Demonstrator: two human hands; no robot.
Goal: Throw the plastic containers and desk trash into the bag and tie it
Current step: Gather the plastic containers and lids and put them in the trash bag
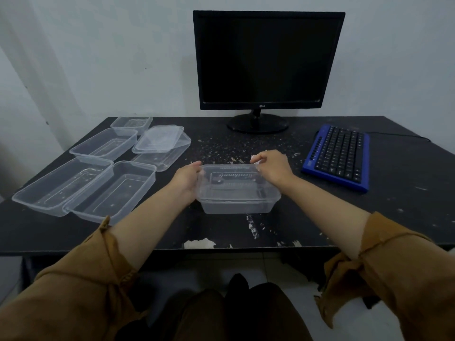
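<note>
Head cam: lidded container sits at desk ctr, near the front edge, w/ both hands on it. The left hand grips its left end, fingers curled round the rim. The right hand pinches the far-right corner of the lid; can't tell whether it's pressing the lid down or peeling it up. Just left of that, the other containers lie in a loose cluster on the desk: approx five tubs, mostly open, and one at the back w/ a lid lying askew on top. Pale flecks are scattered across the desk, either trash or chipped surface, can't tell which. Further out are a blue keyboard at right and a dark monitor at the back.

Progress: looks v. early. No bag in view and nothing bagged as far as can be seen. All tubs are still on the desk, so bagging, desk clean-up and tying are all left.
</note>
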